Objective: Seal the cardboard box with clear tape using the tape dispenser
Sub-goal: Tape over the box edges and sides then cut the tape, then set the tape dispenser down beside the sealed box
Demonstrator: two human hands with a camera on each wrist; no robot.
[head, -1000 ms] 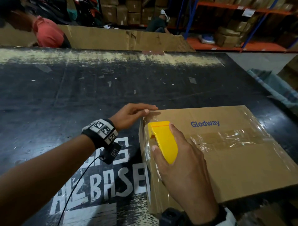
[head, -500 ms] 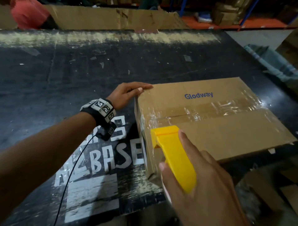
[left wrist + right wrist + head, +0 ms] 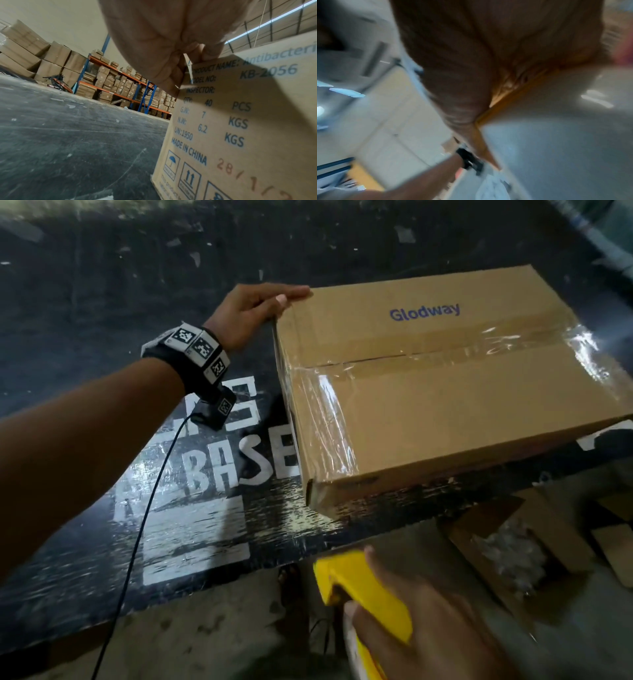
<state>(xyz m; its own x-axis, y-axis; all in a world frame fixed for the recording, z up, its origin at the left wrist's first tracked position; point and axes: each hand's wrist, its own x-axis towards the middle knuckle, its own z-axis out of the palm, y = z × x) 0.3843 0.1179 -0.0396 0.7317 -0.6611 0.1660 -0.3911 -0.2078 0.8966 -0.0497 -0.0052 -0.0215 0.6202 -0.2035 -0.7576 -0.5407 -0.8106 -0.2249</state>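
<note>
The brown cardboard box (image 3: pixel 445 405) marked "Glodway" lies flat on the black table (image 3: pixel 102 285), near its front edge. Clear tape (image 3: pixel 462 354) runs along the top seam, and more tape (image 3: pixel 325 412) wraps the box's left edge. My left hand (image 3: pixel 260 302) rests with straight fingers on the far left corner of the box (image 3: pixel 240 121). My right hand (image 3: pixel 428 628) grips the yellow tape dispenser (image 3: pixel 363 587), off the box and below the table's front edge. The right wrist view is blurred and shows only the palm (image 3: pixel 488 54) on a yellow edge.
On the floor to the right, below the table, stands an open carton (image 3: pixel 513 549) with plastic inside. A black cable (image 3: pixel 147 508) hangs from my left wrist across the table. Shelves of stacked cartons (image 3: pixel 120 83) fill the background.
My right hand drew the dispenser along the box's left edge toward me, then off the box and below the table edge. The left hand stayed on the far corner.
</note>
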